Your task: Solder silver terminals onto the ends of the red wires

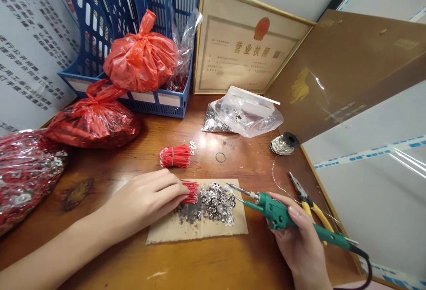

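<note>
My left hand (156, 194) rests over a bunch of red wires (190, 191), its fingers closed together on them; the far ends poke out past the fingertips. Beneath lies a piece of cardboard (199, 234) with dark stains. A heap of small metal terminals (218, 203) sits on it, right of the wires. My right hand (296, 232) is wrapped round a green soldering iron (278, 212) with a feed tube. The iron's tip points left, above the right edge of the terminal heap. Behind the cardboard lies a banded bundle of red wires (175, 155).
Red plastic bags (141, 61) and a blue file rack (173, 103) stand at the back left. A clear bag of metal parts (246, 112) lies behind a green rubber band (220, 157). At right are a solder spool (282, 144) and yellow-handled pliers (304, 197).
</note>
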Available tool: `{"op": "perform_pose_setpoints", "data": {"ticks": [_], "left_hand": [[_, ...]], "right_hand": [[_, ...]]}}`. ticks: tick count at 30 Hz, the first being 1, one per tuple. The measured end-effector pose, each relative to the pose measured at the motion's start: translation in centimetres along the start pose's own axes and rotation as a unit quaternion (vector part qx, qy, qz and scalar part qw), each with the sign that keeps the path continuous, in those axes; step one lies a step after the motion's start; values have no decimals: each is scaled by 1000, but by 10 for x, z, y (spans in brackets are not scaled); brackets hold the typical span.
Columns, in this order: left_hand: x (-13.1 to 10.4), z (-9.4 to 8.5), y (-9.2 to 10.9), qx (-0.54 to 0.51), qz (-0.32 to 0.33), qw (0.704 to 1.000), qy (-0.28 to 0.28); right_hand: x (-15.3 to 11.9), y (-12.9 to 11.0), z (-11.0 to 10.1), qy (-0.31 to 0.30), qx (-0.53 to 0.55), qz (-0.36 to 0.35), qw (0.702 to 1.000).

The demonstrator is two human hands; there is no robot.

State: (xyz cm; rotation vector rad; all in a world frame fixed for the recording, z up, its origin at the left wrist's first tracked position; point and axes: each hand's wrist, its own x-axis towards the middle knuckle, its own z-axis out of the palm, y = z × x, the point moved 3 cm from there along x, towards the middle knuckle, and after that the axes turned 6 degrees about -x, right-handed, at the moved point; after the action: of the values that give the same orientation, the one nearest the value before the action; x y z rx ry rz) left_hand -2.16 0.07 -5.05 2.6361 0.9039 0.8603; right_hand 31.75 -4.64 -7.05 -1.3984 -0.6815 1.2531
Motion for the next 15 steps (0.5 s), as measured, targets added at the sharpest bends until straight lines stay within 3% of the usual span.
{"op": "perform_pose_setpoints", "data": {"ticks": [15], "left_hand": [[3, 0, 1, -18, -7, 1000, 8]], "right_hand": [[-1, -1, 1, 16, -28, -5, 999]]}}
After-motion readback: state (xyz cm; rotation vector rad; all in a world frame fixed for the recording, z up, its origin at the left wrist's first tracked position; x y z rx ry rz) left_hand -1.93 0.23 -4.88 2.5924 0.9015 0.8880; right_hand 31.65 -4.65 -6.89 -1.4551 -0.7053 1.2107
